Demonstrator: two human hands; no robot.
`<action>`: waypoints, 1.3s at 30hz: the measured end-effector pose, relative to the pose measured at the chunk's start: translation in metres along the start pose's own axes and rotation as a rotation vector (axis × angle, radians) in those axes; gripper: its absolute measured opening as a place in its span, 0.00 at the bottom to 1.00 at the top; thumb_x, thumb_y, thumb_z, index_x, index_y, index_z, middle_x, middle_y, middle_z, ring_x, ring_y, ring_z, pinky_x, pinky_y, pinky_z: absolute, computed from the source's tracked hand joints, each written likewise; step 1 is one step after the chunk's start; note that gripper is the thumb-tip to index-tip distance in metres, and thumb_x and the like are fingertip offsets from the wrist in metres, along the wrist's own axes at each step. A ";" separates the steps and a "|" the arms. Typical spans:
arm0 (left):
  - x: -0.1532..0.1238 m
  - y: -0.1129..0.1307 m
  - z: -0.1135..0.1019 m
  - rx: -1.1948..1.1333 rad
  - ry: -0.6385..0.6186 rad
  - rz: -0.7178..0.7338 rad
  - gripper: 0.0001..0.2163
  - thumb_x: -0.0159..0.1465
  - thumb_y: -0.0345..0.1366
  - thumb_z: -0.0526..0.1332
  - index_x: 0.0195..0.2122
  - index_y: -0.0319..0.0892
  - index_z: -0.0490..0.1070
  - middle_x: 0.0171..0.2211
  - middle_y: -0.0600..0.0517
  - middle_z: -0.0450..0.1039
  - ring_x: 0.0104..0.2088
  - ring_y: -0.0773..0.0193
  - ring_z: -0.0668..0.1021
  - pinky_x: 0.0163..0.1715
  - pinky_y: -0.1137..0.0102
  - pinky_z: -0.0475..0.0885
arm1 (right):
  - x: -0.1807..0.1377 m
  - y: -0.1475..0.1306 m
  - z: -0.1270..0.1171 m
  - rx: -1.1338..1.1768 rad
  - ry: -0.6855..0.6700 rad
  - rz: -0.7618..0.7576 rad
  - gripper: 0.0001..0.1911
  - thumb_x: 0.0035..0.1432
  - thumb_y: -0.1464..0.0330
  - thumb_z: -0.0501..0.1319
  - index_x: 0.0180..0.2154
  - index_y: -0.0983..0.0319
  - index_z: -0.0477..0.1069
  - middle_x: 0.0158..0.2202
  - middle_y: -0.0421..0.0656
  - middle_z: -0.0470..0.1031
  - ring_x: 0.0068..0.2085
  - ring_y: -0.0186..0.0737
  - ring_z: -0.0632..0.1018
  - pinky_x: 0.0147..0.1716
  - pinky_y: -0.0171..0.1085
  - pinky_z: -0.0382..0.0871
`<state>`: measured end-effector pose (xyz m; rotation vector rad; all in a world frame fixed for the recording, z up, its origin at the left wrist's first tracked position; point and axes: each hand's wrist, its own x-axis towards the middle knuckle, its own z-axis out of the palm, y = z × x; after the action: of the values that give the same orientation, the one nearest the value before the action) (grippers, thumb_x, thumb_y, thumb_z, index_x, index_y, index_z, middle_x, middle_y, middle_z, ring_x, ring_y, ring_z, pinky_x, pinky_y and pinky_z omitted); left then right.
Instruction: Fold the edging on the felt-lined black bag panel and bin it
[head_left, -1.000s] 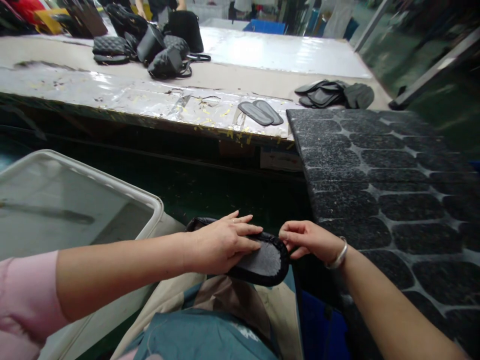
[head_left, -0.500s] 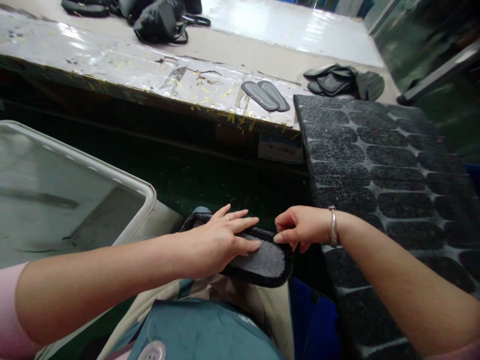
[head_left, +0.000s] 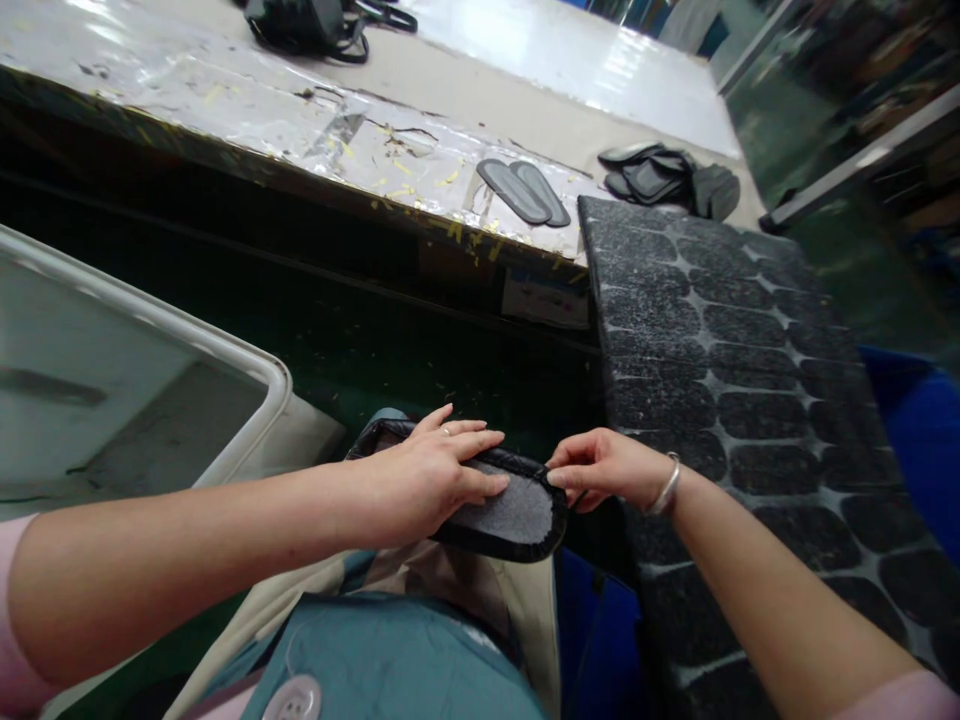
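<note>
We are pressing our left hand (head_left: pixel 420 485), fingers flat and spread, on the black oval piece (head_left: pixel 517 518) lying across our lap (head_left: pixel 420 645), while our right hand (head_left: pixel 600 470) is pinching its right rim.

A long pale tabletop (head_left: pixel 480 110) runs across the far side. Its near edge is covered in wrinkled, shiny foil tape (head_left: pixel 187 90) that catches bright overhead light. Below it lies a dark green, shadowed surface (head_left: pixel 337 340). A white plastic bin (head_left: pixel 247 350) stands at the left and a blue crate (head_left: pixel 919 440) at the right. Green floor (head_left: pixel 772 110) shows beyond the tabletop's far corner.
</note>
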<state>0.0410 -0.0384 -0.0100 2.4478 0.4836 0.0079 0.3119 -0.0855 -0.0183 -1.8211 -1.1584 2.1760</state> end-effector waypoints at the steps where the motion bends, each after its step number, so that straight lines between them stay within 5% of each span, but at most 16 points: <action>1: -0.001 0.000 0.001 -0.001 0.001 0.001 0.14 0.65 0.33 0.55 0.50 0.55 0.72 0.61 0.44 0.60 0.61 0.46 0.61 0.58 0.39 0.49 | 0.000 -0.005 0.003 -0.022 0.008 0.004 0.21 0.44 0.55 0.69 0.33 0.64 0.71 0.26 0.39 0.74 0.28 0.34 0.76 0.28 0.32 0.71; 5: -0.003 -0.001 0.003 -0.003 0.034 0.013 0.14 0.64 0.32 0.56 0.49 0.54 0.72 0.61 0.45 0.60 0.61 0.45 0.62 0.58 0.39 0.50 | -0.007 -0.032 0.022 -0.378 0.131 -0.045 0.09 0.50 0.64 0.63 0.24 0.62 0.69 0.21 0.38 0.71 0.25 0.36 0.74 0.25 0.33 0.68; 8: -0.002 -0.001 0.004 0.004 0.046 0.016 0.14 0.64 0.33 0.56 0.49 0.54 0.72 0.60 0.45 0.61 0.60 0.45 0.63 0.58 0.39 0.50 | -0.013 -0.039 0.032 -0.796 0.310 -0.173 0.13 0.52 0.68 0.59 0.18 0.61 0.67 0.18 0.40 0.69 0.25 0.36 0.73 0.27 0.35 0.65; 15: -0.001 0.003 -0.003 0.028 0.022 0.003 0.14 0.64 0.32 0.56 0.49 0.54 0.72 0.60 0.44 0.62 0.60 0.48 0.63 0.57 0.39 0.51 | -0.003 -0.017 0.007 -0.067 0.037 0.056 0.24 0.44 0.48 0.65 0.27 0.63 0.71 0.24 0.41 0.75 0.27 0.36 0.77 0.28 0.34 0.71; 20: -0.001 0.004 -0.002 0.017 0.024 -0.004 0.14 0.64 0.32 0.56 0.47 0.52 0.73 0.59 0.44 0.62 0.60 0.48 0.64 0.57 0.39 0.52 | 0.003 -0.036 0.012 -0.207 0.031 0.087 0.19 0.44 0.54 0.68 0.21 0.62 0.68 0.18 0.38 0.72 0.25 0.35 0.76 0.25 0.32 0.70; 25: -0.002 0.002 0.004 0.042 0.050 0.017 0.15 0.64 0.32 0.56 0.49 0.54 0.72 0.60 0.44 0.61 0.60 0.46 0.64 0.57 0.39 0.51 | -0.005 -0.048 0.030 -0.765 0.307 -0.144 0.20 0.51 0.64 0.63 0.13 0.60 0.62 0.16 0.41 0.67 0.30 0.41 0.75 0.32 0.36 0.66; 29: -0.001 0.001 0.003 0.056 0.031 0.008 0.16 0.64 0.31 0.55 0.50 0.55 0.71 0.60 0.44 0.61 0.61 0.49 0.63 0.58 0.40 0.51 | -0.010 -0.015 0.028 -0.317 0.260 -0.172 0.18 0.52 0.55 0.62 0.23 0.63 0.73 0.21 0.41 0.69 0.30 0.40 0.74 0.31 0.36 0.69; 34: 0.000 0.002 -0.001 0.046 0.010 0.003 0.17 0.64 0.30 0.56 0.51 0.55 0.71 0.60 0.44 0.61 0.61 0.49 0.62 0.58 0.40 0.50 | -0.019 0.033 0.031 0.175 0.151 -0.191 0.24 0.53 0.53 0.62 0.48 0.58 0.73 0.49 0.44 0.71 0.46 0.42 0.74 0.39 0.37 0.73; 39: -0.001 0.003 -0.002 0.046 0.001 0.001 0.16 0.65 0.31 0.55 0.51 0.55 0.71 0.61 0.44 0.60 0.61 0.48 0.62 0.58 0.40 0.50 | -0.022 0.029 0.034 0.261 0.148 -0.094 0.22 0.49 0.58 0.67 0.46 0.60 0.73 0.42 0.43 0.75 0.41 0.38 0.76 0.36 0.34 0.73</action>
<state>0.0411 -0.0403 -0.0067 2.4929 0.4874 -0.0014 0.3003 -0.1335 -0.0166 -1.7440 -0.8656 1.9942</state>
